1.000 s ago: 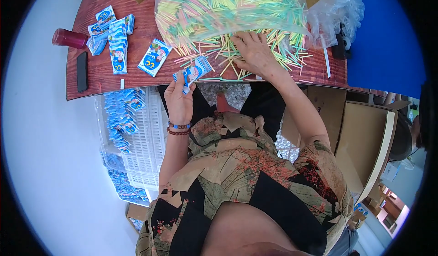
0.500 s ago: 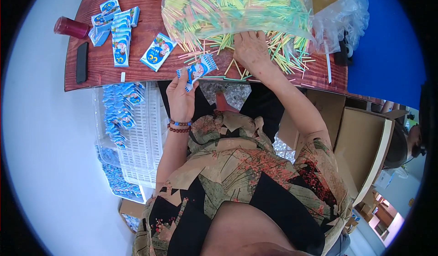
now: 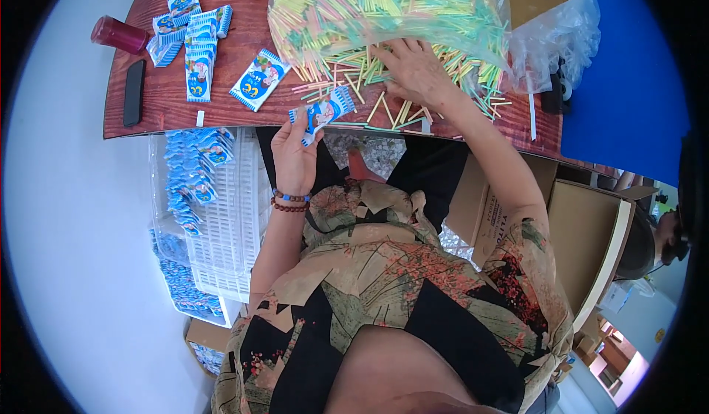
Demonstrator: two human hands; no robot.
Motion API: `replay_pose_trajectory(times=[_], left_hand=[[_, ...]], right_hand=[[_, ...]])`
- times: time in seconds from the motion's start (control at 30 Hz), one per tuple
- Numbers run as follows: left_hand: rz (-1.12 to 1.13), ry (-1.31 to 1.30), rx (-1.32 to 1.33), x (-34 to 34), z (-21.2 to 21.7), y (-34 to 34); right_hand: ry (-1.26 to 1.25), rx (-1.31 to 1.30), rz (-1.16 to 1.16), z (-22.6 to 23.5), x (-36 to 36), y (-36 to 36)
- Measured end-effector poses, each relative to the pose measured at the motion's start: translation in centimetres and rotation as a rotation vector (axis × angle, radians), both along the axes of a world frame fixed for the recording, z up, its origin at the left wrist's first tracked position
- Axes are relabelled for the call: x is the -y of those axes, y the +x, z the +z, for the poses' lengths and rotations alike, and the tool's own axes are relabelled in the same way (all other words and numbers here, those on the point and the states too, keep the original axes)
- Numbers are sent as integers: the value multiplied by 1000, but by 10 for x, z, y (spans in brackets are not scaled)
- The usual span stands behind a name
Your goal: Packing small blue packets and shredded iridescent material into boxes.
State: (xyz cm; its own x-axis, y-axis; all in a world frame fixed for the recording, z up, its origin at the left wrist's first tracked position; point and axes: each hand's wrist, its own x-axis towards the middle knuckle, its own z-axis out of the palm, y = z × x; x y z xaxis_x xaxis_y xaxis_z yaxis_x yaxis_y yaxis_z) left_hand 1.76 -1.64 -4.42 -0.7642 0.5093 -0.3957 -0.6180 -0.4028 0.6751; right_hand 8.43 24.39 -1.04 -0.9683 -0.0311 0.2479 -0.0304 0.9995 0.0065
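My left hand (image 3: 295,152) pinches a small blue-and-white packet (image 3: 326,114) by its lower end, just over the table's near edge. My right hand (image 3: 417,74) lies on loose thin coloured sticks like short straws (image 3: 473,81), its fingers stretched out and the thumb apart. Its fingertips reach the lower edge of a big clear plastic bag (image 3: 391,26) full of the same yellow, green and pink sticks. To the left of the held packet, another packet (image 3: 260,80) rests on the wooden table. Farther left, several more packets (image 3: 198,70) are piled, partly overlapping.
A dark red cup (image 3: 118,34) lies on its side near the table's left rim, beside a black oblong object (image 3: 134,93). Below the table stand white plastic baskets (image 3: 229,255) with many packets (image 3: 185,185). An open cardboard box (image 3: 591,244) is at the right.
My right hand has spread its fingers and shifted slightly upward and right over the sticks. My left hand keeps hold of the packet, almost still. The view has shifted slightly.
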Motion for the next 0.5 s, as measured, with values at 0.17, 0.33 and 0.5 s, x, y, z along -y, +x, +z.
replay_pose_trajectory(times=[0.17,0.33,0.5], left_hand=[[1,10,7,1,-1,-1],[2,22,17,2,-3,-2],[3,14,29,1,1,-2]], right_hand=[[0,127,21,-13,-9,-11],[24,40,-1,-26,-8,-11],[-165,-2,-47,-29,-7,2]])
